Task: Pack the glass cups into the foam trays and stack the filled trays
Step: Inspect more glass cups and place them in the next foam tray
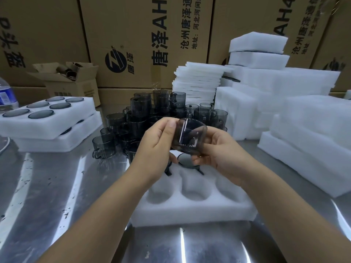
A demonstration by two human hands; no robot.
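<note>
Head view: a white foam tray (190, 211) lies close on the shiny bench (57, 186). Above it, the left hand (153, 149) and the right hand (222, 158) both grip one dark glass cup (190, 137). Behind them stands a pile of cups (144, 114). Two filled trays (47, 126) sit stacked far left.

One head-worn wide-angle camera looked forward and down at the steel table (47, 186) from close range. Cardboard boxes (142, 25) filled the frame's upper part.

Printed cardboard boxes (144, 40) behind; open carton (70, 80), water bottle (6, 93) left
</note>
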